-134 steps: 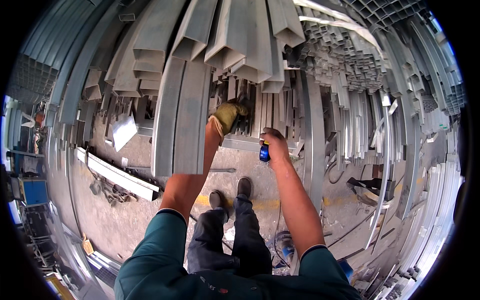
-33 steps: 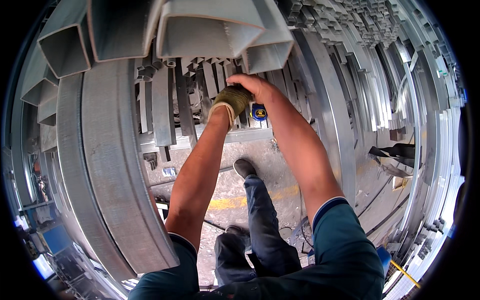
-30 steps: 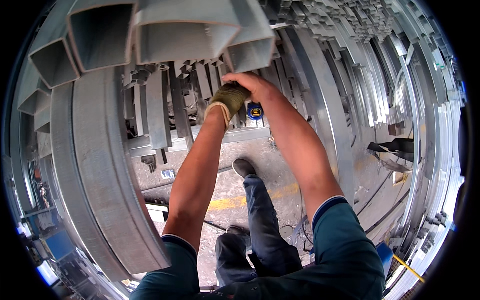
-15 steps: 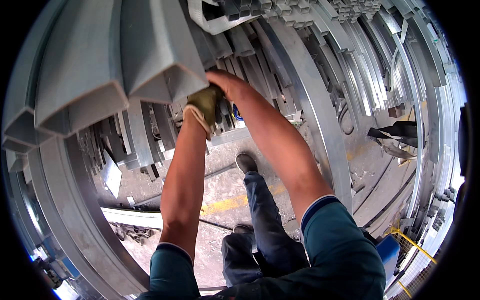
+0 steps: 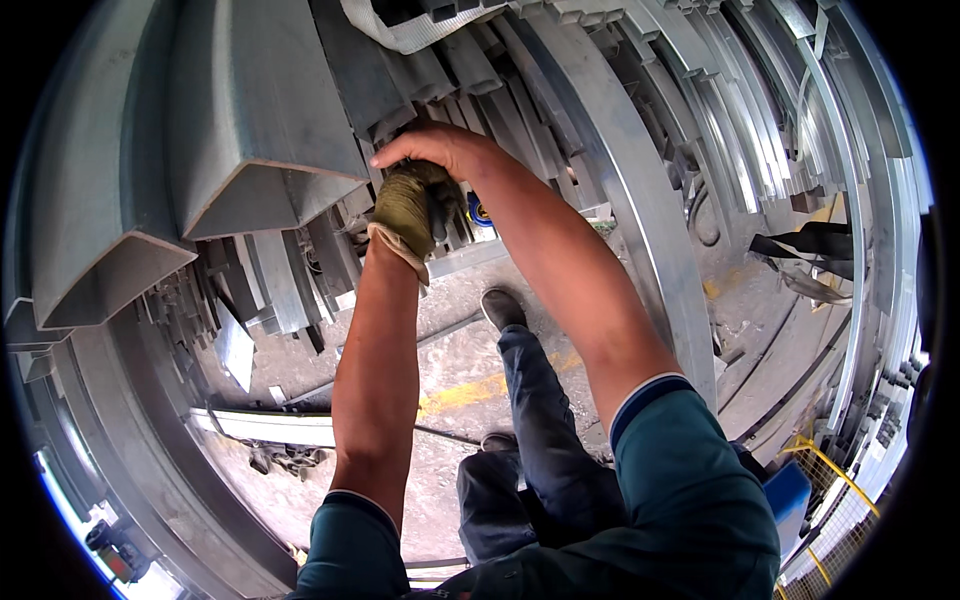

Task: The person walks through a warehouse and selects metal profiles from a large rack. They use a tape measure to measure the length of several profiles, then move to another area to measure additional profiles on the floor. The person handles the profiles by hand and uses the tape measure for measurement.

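Note:
My left hand [image 5: 405, 205] wears an olive-green work glove, its fingers curled in front of my right hand; what they may hold is hidden. My bare right hand [image 5: 440, 148] bends over the top of the glove. One of its digits points left toward the lower corner of a large grey square metal tube [image 5: 275, 110], while the others are hidden behind the glove. A blue-and-yellow round object [image 5: 478, 209], resembling a tape measure, shows beside the glove below my right wrist. Smaller metal tubes [image 5: 425, 75] end just above my hands.
Another large tube [image 5: 100, 190] juts out at the left. A long metal beam [image 5: 640, 190] runs down to the right of my arms, with stacked profiles [image 5: 730, 110] beyond. A white strap [image 5: 400, 30] hangs at the top, and black sheeting [image 5: 815, 250] lies right.
The view has shifted, so the large tubes now sit farther left. My right hand, partly hidden by the tube's corner before, now shows an outstretched digit. Both hands remain together.

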### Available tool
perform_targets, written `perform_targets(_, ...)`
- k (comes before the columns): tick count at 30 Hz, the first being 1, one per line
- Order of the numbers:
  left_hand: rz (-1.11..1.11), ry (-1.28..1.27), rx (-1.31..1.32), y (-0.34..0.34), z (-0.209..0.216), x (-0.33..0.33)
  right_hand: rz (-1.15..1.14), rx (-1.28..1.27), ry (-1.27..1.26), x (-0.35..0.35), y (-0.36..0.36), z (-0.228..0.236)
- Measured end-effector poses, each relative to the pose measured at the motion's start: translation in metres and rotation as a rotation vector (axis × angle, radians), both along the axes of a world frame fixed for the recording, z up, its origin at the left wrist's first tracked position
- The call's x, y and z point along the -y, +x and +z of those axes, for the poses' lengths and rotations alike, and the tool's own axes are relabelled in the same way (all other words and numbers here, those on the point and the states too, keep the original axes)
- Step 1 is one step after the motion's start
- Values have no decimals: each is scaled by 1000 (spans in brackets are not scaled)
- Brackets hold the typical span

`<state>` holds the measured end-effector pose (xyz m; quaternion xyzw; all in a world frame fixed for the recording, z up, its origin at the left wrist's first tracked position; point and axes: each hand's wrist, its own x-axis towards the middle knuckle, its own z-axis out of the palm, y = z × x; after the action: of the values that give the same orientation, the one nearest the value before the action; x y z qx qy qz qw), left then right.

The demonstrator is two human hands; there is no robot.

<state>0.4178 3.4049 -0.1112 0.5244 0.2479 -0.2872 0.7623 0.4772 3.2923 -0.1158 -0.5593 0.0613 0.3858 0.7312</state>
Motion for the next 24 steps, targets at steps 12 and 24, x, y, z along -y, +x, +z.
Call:
perform_targets(12, 106, 18, 129, -10, -3, 1, -58, 286, -14, -16, 6, -43)
perform_targets(24, -18, 46, 225, 1, -11, -4, -179, 201, -112, -11, 5, -25)
